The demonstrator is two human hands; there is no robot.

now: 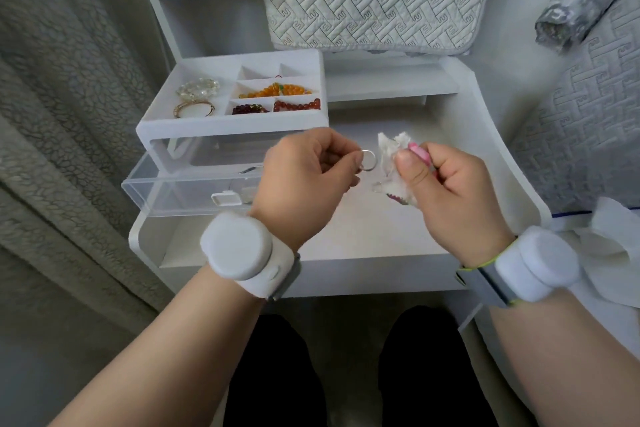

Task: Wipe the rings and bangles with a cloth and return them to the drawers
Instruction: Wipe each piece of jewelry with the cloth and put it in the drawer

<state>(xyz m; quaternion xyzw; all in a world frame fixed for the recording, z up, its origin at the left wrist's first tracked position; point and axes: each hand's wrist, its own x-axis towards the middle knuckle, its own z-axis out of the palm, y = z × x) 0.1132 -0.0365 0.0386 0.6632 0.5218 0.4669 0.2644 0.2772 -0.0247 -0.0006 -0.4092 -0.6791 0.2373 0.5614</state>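
My left hand (304, 177) pinches a thin silver ring (368, 160) between thumb and fingers above the white table. Just to its right, my right hand (450, 191) grips a crumpled white cloth (391, 163) together with something pink that is mostly hidden. Cloth and ring are a small gap apart. Behind my left hand stands a white jewellery box (228, 125) with its clear drawer (180, 189) pulled out toward me. The box's top tray holds a gold bangle (193, 108), a clear bead bracelet (198, 87) and orange and red bead strings.
The white table (381, 232) has a raised rim and a low shelf at the back. A curtain hangs on the left. Quilted bedding lies at the right and a quilted pillow behind. A white tissue (609, 236) lies by my right wrist. My knees show below the table.
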